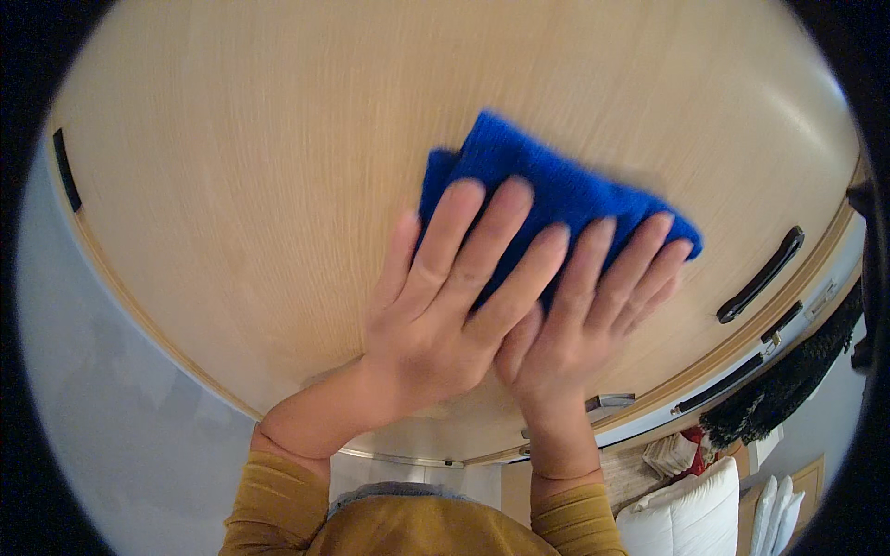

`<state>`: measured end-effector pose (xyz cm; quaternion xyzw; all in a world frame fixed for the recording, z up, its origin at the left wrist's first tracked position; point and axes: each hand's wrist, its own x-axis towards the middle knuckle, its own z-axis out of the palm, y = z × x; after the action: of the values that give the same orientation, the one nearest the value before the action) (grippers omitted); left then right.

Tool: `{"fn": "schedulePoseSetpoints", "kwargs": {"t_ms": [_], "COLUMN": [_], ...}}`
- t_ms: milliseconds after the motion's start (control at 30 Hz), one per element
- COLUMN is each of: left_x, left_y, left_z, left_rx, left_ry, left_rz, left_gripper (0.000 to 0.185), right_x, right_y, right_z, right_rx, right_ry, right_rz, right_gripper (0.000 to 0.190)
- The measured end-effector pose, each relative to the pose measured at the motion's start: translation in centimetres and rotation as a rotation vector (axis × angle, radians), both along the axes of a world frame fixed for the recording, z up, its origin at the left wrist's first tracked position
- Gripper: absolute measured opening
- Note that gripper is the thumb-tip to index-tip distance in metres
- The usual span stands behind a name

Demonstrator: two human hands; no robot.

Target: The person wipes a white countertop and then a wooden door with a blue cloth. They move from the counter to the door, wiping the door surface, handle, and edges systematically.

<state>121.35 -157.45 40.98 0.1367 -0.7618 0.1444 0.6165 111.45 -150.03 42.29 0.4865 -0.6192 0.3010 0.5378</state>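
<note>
A folded blue cloth [549, 187] lies flat against a light wood-grain door panel [243, 174]. My left hand [445, 313] presses on its left part with fingers spread; one outer finger rests past the cloth's edge, on the wood. Close beside it, my right hand [591, 306] lies over the lower right part of the cloth, its fingertips near the cloth's right end. Both palms face the panel, and the hands touch or nearly touch at the thumbs. The fingers are slightly blurred.
A dark pull handle [761, 274] is fixed at the panel's right, and a black fitting [67, 170] sits on its left edge. A metal handle [610, 402] is near my right wrist. Black fringed fabric [786, 375] and a white quilted cushion or bedding [685, 514] are at lower right.
</note>
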Motion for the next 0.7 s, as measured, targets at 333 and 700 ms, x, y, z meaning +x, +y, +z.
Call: {"fn": "schedulePoseSetpoints", "kwargs": {"t_ms": [333,700], "left_x": [3.9,2.7], "left_y": [0.0,-0.8], "left_z": [-18.1,-11.2], "left_rx": [0.124,0.061], "left_ry": [-0.154,-0.083], "left_rz": [0.15,0.057], "left_gripper": [0.034,0.037], "right_x": [2.3,1.6], "right_y": [-0.4,-0.7], "right_z": [-18.4,-12.1], "right_rx": [0.144,0.021], "right_ry": [0.044,-0.119], "right_rz": [0.095,0.228], "right_gripper": [0.036,0.031]}}
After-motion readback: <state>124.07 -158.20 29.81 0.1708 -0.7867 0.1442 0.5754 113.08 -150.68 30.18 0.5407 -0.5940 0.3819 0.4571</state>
